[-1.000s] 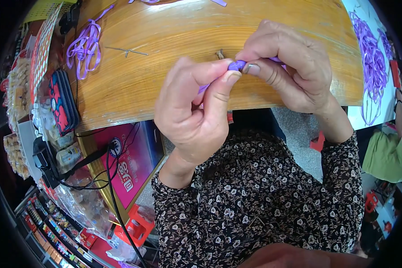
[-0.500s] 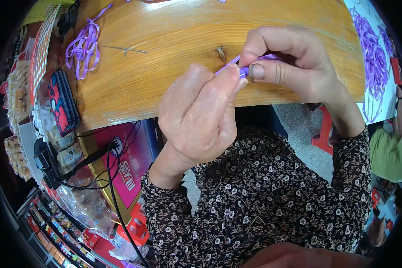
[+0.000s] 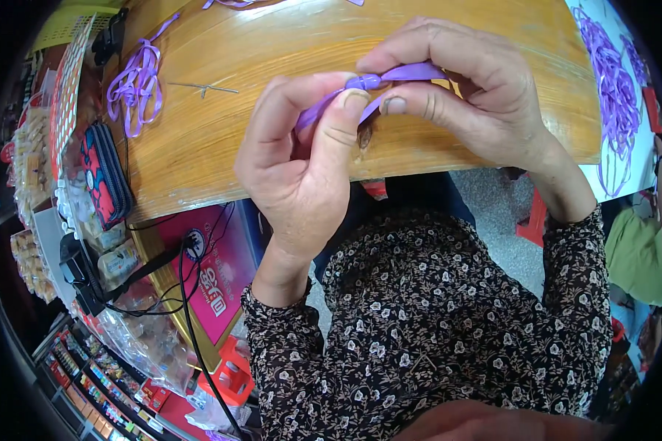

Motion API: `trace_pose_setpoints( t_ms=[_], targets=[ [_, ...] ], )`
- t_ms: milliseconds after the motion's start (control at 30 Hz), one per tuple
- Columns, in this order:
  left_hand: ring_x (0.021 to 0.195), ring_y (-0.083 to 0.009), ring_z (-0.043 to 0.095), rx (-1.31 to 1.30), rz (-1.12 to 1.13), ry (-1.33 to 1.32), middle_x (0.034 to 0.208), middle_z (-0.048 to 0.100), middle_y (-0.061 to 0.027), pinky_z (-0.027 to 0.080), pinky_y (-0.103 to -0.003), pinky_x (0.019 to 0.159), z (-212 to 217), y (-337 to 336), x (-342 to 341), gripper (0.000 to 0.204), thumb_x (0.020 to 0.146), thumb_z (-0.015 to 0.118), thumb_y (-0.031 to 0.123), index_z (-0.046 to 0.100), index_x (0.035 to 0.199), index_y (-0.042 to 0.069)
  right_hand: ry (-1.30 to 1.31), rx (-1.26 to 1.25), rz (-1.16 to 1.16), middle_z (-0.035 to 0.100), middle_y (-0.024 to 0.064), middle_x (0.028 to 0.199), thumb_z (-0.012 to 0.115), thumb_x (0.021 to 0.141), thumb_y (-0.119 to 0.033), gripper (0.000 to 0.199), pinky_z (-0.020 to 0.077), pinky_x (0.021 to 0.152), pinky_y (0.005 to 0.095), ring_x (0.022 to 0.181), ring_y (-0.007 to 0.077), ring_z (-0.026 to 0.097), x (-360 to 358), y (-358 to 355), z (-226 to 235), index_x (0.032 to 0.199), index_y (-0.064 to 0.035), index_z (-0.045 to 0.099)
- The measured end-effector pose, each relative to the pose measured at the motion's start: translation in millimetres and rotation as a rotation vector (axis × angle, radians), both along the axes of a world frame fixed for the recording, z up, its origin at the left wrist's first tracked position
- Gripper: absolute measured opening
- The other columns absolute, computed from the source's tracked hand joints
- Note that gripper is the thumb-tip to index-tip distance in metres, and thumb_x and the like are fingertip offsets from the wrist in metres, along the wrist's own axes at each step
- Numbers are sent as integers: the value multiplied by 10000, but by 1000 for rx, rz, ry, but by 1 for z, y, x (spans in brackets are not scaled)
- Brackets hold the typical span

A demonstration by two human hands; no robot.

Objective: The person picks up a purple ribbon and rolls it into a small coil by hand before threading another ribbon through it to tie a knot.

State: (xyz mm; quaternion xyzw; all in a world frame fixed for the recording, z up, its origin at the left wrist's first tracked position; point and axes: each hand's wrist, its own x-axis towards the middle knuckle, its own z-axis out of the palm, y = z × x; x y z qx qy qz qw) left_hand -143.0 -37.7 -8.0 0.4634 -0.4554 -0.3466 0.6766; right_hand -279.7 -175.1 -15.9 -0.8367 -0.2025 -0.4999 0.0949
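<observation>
Wooden table (image 3: 221, 140) — purple ribbon bundle (image 3: 134, 81) far left, left hand (image 3: 301, 158) and right hand (image 3: 467, 92) each in a pinching grip on purple strip (image 3: 390, 76).

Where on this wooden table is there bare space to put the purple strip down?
The wooden table is bare between the loose purple ribbon bundle at its left end and the left hand. The middle is crowded: both hands, right hand included, pinch the purple strip there. The far right holds more purple ribbons.
</observation>
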Motion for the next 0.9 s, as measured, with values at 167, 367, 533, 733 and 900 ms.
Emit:
trace_pose_setpoints(
  t_ms=[167, 367, 533, 733, 900],
  targets=[
    [680, -50, 535, 17, -62, 5, 792, 525, -2, 429, -175, 605, -5, 4, 10, 97, 842, 588, -13, 586, 938, -20, 544, 798, -361, 637, 91, 824, 669, 767, -54, 230, 498, 621, 269, 731, 195, 634, -10, 48, 48, 989, -15, 622],
    [759, -51, 527, -45, -94, -12, 854, 553, -21, 425, -181, 669, 0, 4, 9, 115, 855, 576, 5, 585, 966, -25, 140, 277, -278, 637, 88, 818, 679, 745, -34, 199, 499, 597, 254, 717, 195, 631, -6, 34, 36, 940, -15, 643],
    [755, -73, 533, 101, -197, 133, 848, 555, -36, 429, -194, 675, -1, 4, 17, 101, 854, 576, 0, 584, 949, -34, 470, 775, -381, 640, 82, 831, 683, 745, -38, 197, 499, 590, 253, 712, 181, 629, -15, 47, 46, 937, -11, 647],
    [721, -61, 525, 40, -206, 48, 860, 570, -25, 426, -186, 652, -2, 2, 16, 101, 840, 583, -24, 583, 942, -28, 206, 569, -336, 600, 78, 760, 660, 735, -38, 125, 481, 592, 279, 704, 200, 611, 1, 32, 15, 858, -24, 644],
    [791, -90, 539, 157, -191, 128, 861, 606, -36, 412, -200, 733, 9, 7, 14, 151, 810, 611, -11, 600, 959, -24, -234, -70, 111, 639, 96, 825, 694, 707, -30, 249, 490, 562, 250, 690, 176, 623, 21, -13, -5, 950, 1, 651]
  ],
)
